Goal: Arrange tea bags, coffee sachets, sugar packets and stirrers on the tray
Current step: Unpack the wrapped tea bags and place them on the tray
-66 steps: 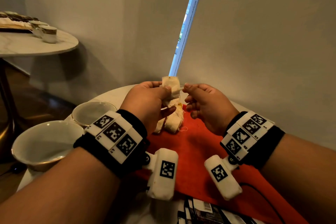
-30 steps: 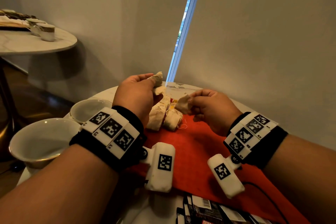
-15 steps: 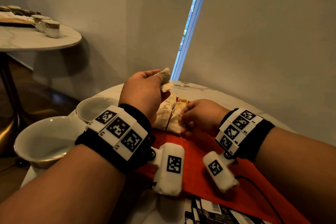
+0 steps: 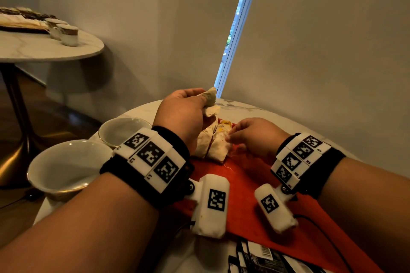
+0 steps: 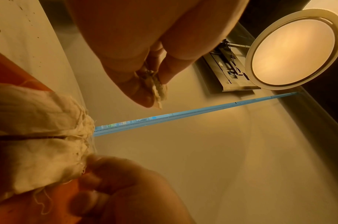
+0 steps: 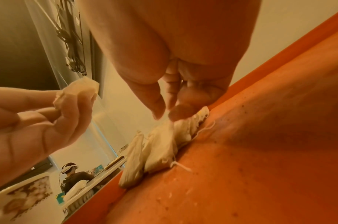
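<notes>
Left hand [image 4: 182, 113] raised above the red tray [image 4: 244, 184], pinching one crumpled, papery tea bag [image 4: 210, 101] between thumb and fingers. Right hand [image 4: 255, 135] lowered onto the tray, fingertips [image 6: 160, 110] nipping the frayed edge of a soft cream tea bag pile [image 4: 213, 144] lying at the tray's far end, loose strings trailing. Beside the tray's left edge, two round white glossy cups [image 4: 66, 166]. Just off its near edge, dark printed sachets [image 4: 261, 259] lying flat.

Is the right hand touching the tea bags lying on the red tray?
Touching. In the right wrist view the right hand pinches a corner of the tea bags on the tray.
</notes>
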The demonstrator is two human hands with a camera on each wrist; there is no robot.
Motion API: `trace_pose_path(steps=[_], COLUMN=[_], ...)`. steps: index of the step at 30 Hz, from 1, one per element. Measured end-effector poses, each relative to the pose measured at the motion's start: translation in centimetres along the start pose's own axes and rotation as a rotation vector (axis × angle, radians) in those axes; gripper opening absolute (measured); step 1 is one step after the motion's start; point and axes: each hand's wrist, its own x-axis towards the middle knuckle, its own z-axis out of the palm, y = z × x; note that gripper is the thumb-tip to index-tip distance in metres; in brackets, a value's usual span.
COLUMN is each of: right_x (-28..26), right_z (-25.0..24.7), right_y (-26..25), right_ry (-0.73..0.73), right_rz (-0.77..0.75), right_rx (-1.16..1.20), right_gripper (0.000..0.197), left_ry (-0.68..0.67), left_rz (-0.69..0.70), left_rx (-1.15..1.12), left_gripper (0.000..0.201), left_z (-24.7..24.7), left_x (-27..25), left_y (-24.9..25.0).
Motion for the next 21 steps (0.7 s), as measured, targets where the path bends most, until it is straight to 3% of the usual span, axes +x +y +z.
trace_pose_path(steps=[5, 10, 16, 21], right_x=[-0.5, -1.6, -2.4, -2.9], right_z=[-0.7, -0.9, -0.5, -0.6], right_y=[-0.4, -2.0, -2.2, -2.0], right_ry=[0.198, 0.134, 0.076, 0.099], right_rz=[-0.276, -0.343, -0.393, -0.406], right_rx=[0.251, 0.411, 0.332, 0.391], right_gripper=[0.017, 0.036, 0.003, 0.008], left_ry=[-0.036, -0.082, -0.14, -0.203], left_rz=[-0.029, -0.087, -0.104, -0.118], left_rx=[0.003, 0.078, 0.147, 0.097], left_gripper=[0.027, 0.04, 0.053, 0.046], left_z=[0.3, 0.3, 0.3, 0.1], left_x=[-0.5, -0.7, -1.1, -1.2], left_y=[0.0, -0.1, -0.1, -0.3])
